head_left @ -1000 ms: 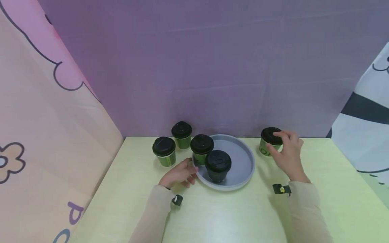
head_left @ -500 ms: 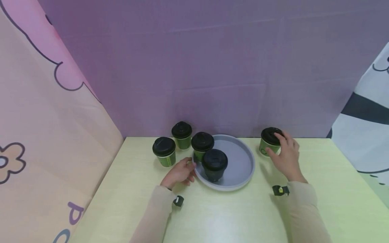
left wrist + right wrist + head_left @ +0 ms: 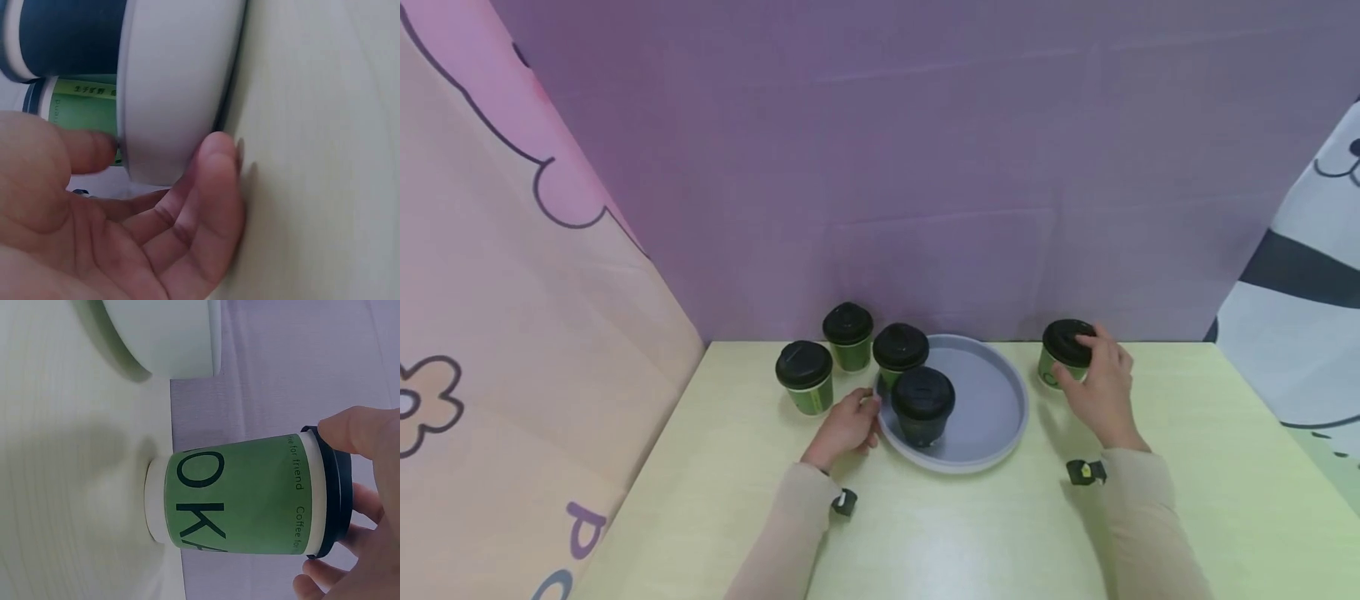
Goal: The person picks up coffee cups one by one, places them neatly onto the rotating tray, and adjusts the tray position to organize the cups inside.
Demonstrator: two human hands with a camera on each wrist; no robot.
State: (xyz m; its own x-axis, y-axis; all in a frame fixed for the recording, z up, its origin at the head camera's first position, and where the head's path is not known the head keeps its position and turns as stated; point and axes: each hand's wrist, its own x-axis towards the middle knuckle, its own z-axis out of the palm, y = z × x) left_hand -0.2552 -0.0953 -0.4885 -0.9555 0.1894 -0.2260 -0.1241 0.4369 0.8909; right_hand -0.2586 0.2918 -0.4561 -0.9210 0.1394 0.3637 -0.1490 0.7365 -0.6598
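**A:** Your right hand [image 3: 1093, 387] grips the green cup [image 3: 1062, 354] by its black lid, well to the right of the grey tray [image 3: 992, 417], near the purple backdrop. From the head view I can't tell whether the cup stands on the table [image 3: 970, 533] or is just off it.

**B:** The right wrist view settles little more: your fingertips [image 3: 353, 428] curl over the lid's rim, and the cup's base looks to touch the table, though that is hard to judge.

**A:** Your left hand [image 3: 846, 421] sits at the tray's left edge.

**B:** Only the left wrist view shows how: your thumb and fingers [image 3: 209, 187] close on the tray's rim [image 3: 169, 94].

**A:** Two lidded cups [image 3: 922, 406] stand on the tray; two more [image 3: 805, 377] stand on the table left of it.
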